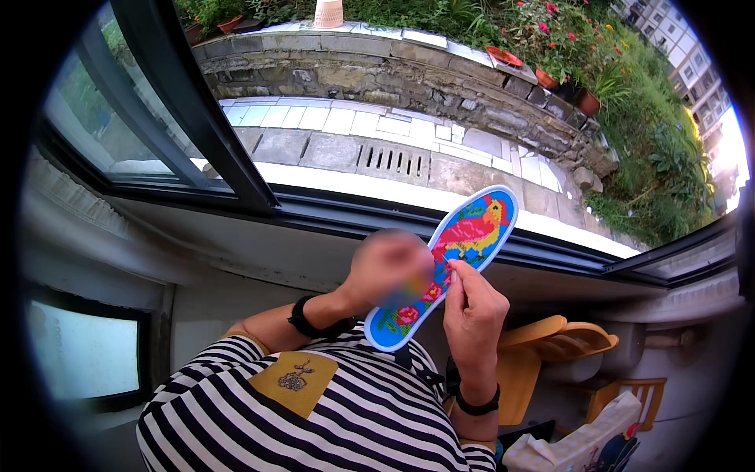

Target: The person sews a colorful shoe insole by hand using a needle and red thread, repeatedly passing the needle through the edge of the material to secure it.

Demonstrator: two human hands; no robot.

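Note:
A cross-stitched shoe insole (472, 230) is held tilted in front of my striped shirt. Its blue ground carries a red and yellow bird at the upper end and pink flowers with green leaves lower down, inside a white border. My left hand (389, 268) grips the insole's left edge around the middle; a blur covers its fingers. On the other side, my right hand (475, 307) pinches a thin sewing needle (446, 258) between thumb and forefinger, close against the stitched face. Any thread on it is too fine to make out.
Beyond my hands runs the dark metal track of a sliding window (330, 212), its glass pane at left. Outside are a drain grate (394, 160), a stone wall (354, 76) and potted flowers. A wooden chair (522, 377) and a checked cloth bag (572, 436) stand at lower right.

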